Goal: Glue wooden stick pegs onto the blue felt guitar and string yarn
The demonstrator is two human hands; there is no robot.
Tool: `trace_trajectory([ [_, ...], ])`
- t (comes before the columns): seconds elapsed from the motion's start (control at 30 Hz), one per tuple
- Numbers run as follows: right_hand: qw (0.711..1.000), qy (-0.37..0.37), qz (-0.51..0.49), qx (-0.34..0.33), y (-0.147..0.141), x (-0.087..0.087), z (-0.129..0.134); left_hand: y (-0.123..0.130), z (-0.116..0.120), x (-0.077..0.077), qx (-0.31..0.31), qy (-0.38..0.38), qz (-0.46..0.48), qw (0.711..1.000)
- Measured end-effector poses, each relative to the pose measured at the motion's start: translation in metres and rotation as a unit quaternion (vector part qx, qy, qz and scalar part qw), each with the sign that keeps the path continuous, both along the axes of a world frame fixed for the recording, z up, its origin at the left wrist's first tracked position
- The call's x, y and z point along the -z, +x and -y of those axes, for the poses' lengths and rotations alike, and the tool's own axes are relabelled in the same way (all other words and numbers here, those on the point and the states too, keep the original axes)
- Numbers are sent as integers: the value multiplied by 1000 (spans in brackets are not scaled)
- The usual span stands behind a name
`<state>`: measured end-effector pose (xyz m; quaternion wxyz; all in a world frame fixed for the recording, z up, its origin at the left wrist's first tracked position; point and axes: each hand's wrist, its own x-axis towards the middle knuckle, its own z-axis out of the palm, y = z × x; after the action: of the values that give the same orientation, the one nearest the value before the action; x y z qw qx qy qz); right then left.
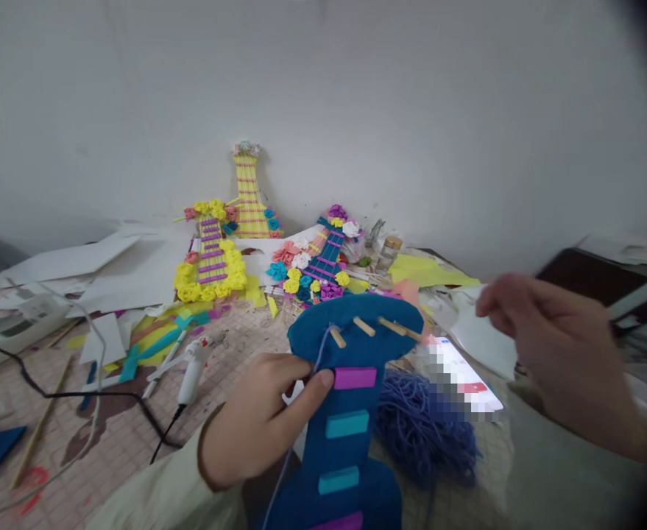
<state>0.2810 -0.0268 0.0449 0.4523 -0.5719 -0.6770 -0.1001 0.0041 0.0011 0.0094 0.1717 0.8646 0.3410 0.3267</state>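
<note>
A dark blue, guitar-shaped craft (322, 449) stands upright in front of me, with purple and turquoise bars across its neck and several wooden pegs (363, 327) in its rounded head. My left hand (265, 416) grips the neck's left edge just below the head, thumb in front beside the top purple bar. A strand of blue-violet yarn (323, 350) loops at the leftmost peg and passes under that thumb, hanging down the left side. Raised to the right, apart from the craft, my right hand (560, 353) has its fingers curled together in a pinch; any contents are hidden.
A heap of blue-violet yarn (425, 434) lies right of the craft, near a lit phone (467, 379). On the left are a white glue gun (193, 372), cables and paper scraps. Decorated yellow (249, 195) and blue (323, 254) crafts stand against the wall.
</note>
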Motion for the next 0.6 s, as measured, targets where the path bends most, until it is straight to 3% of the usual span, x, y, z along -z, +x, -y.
trace_trajectory([
  [0.1,989,-132,-71,-5,-7,2,-10,-2,-4,-2,-14,-1,5,1000],
  [0.23,986,-156,-22,-58,-13,8,-17,-6,-9,-2,-13,-20,13,1000],
  [0.4,951,-243,-160,-107,-18,15,-17,-10,-12,-3,-22,-28,-9,999],
  [0.47,949,-233,-177,-119,-19,18,-18,-11,-12,-5,-21,-22,-11,999],
  [0.6,969,-143,-136,-146,-22,11,-21,-9,-10,-6,-5,-6,-3,1000],
])
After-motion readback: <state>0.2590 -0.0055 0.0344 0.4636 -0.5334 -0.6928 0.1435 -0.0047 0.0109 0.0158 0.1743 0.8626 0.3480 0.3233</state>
